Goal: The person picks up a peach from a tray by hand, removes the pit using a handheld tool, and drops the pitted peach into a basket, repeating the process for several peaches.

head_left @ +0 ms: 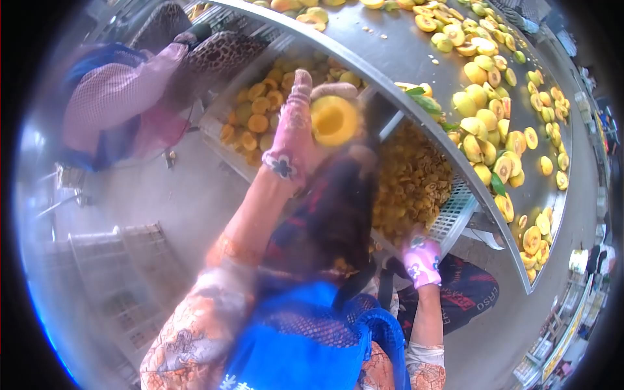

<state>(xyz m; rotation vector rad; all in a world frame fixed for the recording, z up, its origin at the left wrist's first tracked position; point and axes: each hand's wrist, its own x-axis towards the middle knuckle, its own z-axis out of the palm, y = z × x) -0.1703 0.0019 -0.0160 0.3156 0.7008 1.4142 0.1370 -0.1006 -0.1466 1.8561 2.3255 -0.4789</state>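
Slippage could drop the hollowed yellow fruit half [335, 121], held in the pink-gloved left grip [297, 135] near piled yellow halves [259, 122], if smooth flesh slides; whether the pink-gloved right grip [421, 260] is closed, I cannot tell.

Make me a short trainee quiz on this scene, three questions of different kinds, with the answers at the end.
1. True or false: the right hand is bare.
2. What does the left hand hold?
A) a knife
B) a halved yellow fruit
C) a green bottle
3. Fill in the blank: green ____ lie among the cut fruit on the metal table.

Key:
1. False; it wears a pink patterned glove.
2. B
3. leaves
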